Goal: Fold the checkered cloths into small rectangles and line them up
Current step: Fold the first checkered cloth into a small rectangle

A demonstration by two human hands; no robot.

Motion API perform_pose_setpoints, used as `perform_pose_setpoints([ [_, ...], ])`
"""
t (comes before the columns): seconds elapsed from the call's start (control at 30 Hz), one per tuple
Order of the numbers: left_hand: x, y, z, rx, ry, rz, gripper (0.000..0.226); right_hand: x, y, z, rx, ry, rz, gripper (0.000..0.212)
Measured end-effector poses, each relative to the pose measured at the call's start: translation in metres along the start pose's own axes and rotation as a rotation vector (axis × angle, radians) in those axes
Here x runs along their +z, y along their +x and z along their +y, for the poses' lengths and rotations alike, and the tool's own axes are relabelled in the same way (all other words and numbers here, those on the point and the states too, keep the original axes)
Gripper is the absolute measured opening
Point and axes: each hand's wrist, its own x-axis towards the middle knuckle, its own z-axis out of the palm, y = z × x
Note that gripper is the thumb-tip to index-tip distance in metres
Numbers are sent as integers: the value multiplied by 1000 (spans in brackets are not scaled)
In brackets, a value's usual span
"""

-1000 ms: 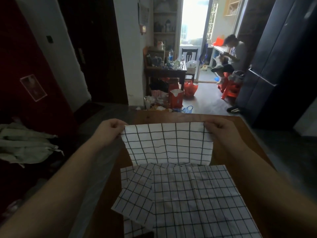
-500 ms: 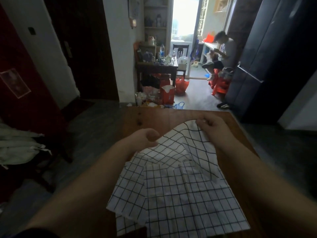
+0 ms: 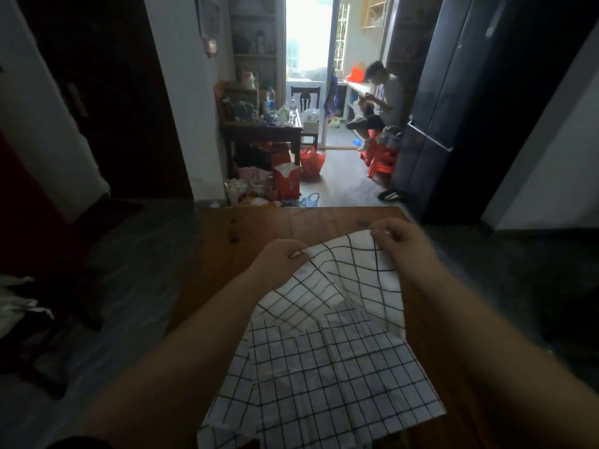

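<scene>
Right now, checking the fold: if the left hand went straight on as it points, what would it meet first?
Likely the right hand; the left hand points at it across the raised checkered cloth. Depth unclear.

Dim room, overexposed doorway (image 3: 308,34) backlight, soft focus, wide-angle edge distortion

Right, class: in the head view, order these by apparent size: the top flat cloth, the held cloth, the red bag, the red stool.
1. top flat cloth
2. held cloth
3. red bag and red stool: alike, unranked.
Both cloths sit nearest the camera.
</scene>
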Motion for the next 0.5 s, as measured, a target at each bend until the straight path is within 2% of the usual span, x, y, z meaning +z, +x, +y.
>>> perform_pose_setpoints([
  [0.2,-34,-2,15,13,85,-134,32,-1,-3,8,99,-147,56,16],
  [0.3,-49,0,18,-18,164,-118,41,6,-3,1,62,-322,67,17],
  [0.4,-63,-2,16,-56,156,-59,42,18,-6,-9,-45,-543,6,18],
  [0.5,-75,-9,20,-67,165,-82,31,38,-8,-21,-273,-698,-71,38],
])
